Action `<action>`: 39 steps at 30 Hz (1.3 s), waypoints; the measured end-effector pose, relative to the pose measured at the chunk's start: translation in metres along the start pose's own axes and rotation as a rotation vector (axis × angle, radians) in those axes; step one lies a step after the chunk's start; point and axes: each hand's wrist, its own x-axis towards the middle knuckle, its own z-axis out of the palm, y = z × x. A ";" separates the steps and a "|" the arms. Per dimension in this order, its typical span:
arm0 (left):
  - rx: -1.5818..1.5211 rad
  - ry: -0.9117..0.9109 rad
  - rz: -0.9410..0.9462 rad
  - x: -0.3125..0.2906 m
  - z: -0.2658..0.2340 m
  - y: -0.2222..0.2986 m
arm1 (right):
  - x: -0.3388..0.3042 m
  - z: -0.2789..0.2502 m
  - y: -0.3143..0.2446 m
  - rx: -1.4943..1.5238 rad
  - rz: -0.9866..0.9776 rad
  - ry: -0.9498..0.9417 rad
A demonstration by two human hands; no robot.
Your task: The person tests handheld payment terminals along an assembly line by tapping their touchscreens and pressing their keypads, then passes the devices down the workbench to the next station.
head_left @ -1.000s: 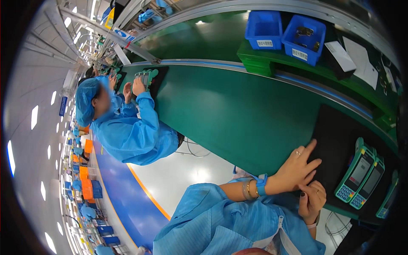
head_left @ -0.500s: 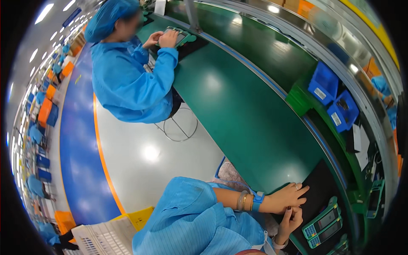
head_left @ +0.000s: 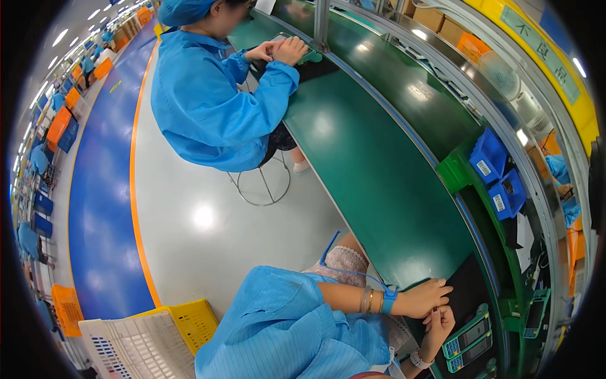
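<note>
- Left hand (head_left: 418,299) and right hand (head_left: 438,324) sit close together, fingers bent, near a black mat (head_left: 463,287); whether they pinch anything small, I cannot tell
- Two card machines (head_left: 473,331) lie side by side on the mat, just beside the right hand, probably for easy reach (the mat likely prevents scratches)
- A blue strap (head_left: 389,301) circles the left wrist, perhaps against static
</note>
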 end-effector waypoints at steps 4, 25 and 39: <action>0.014 -0.012 0.046 0.000 -0.002 -0.001 | 0.003 -0.003 0.000 -0.021 0.018 -0.030; -0.004 -0.004 0.041 -0.003 -0.001 -0.003 | 0.009 -0.009 -0.002 0.058 0.109 -0.101; 0.013 -0.151 -0.049 0.000 -0.014 0.008 | 0.004 -0.020 0.009 0.113 0.182 -0.131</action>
